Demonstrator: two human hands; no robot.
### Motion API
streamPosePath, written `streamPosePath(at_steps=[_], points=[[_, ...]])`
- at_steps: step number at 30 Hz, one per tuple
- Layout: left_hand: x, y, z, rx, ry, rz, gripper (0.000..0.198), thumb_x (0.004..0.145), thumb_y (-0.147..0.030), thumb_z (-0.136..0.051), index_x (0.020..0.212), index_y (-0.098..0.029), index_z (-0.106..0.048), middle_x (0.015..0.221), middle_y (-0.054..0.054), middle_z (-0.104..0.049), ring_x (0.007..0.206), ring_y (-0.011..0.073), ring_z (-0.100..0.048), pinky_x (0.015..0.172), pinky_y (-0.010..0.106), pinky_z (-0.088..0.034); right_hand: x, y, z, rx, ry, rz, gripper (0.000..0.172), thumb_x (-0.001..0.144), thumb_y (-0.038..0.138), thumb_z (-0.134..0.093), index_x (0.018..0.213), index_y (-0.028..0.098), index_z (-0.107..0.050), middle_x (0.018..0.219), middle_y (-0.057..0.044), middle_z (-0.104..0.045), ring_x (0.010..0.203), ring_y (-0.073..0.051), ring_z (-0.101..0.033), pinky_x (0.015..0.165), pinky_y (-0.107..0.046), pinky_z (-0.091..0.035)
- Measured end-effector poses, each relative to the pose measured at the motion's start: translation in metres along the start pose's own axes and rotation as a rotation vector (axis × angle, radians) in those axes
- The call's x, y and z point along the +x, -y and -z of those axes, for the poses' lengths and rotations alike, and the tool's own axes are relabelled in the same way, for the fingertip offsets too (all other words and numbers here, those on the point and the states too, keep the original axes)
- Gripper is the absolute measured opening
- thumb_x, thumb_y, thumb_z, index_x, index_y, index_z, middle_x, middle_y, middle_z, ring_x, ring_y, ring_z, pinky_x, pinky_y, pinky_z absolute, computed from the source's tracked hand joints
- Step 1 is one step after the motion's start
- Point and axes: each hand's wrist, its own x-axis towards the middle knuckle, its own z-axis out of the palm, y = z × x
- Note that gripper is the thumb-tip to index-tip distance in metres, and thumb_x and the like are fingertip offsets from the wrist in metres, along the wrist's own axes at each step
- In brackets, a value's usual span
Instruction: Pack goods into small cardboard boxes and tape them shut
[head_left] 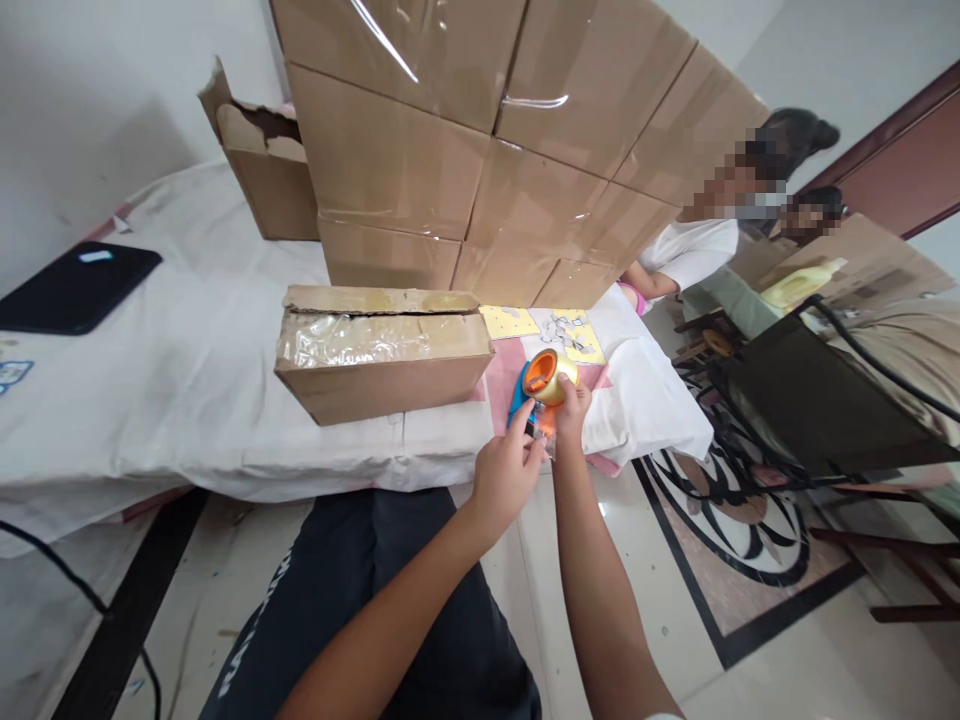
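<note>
A tape dispenser (519,392) with blue and orange parts carries a roll of clear, yellowish packing tape (564,383) on an orange core. My right hand (572,412) is closed around it, over the front edge of the covered table. Fingers of my left hand (508,472) pinch at the dispenser's lower end, where a short piece of clear tape (544,440) shows. Left of both hands lies a cardboard box (386,375), apart from them, with shiny clear tape or plastic across its upper side.
Taped cardboard boxes (405,150) are stacked behind. An opened carton (274,190) stands at their left, and a black flat object (79,288) lies on the white cloth (210,350). Two people are at the right, one in a white sleeve (694,255), near a dark chair (840,390).
</note>
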Motion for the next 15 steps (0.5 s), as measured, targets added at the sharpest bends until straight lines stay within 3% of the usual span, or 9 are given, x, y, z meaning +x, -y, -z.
streamPosePath(at_steps=[6,15], points=[[0.0028,0.0016,0.0031,0.060,0.014,0.048,0.058,0.094,-0.027,-0.055,0.151,-0.025,-0.041,0.084,0.001,-0.078,0.079,0.0198,-0.073,0.071,0.027,-0.053,-0.0033,0.0059,-0.0064,0.102,-0.091,-0.010,0.025,0.063,0.042,-0.063,0.061,0.021,-0.051,0.057,0.003,-0.052,0.057,-0.014,-0.055,0.054,-0.025,-0.048],[0.0029,-0.0004,0.0063,0.119,0.020,0.057,0.057,0.094,-0.027,-0.055,0.149,-0.023,-0.042,0.089,0.001,-0.079,0.081,0.0196,-0.073,0.073,0.028,-0.050,-0.0072,0.0085,-0.0071,0.122,-0.082,-0.031,0.027,0.065,0.044,-0.065,0.064,0.020,-0.053,0.058,0.002,-0.052,0.057,-0.013,-0.052,0.054,-0.025,-0.046]])
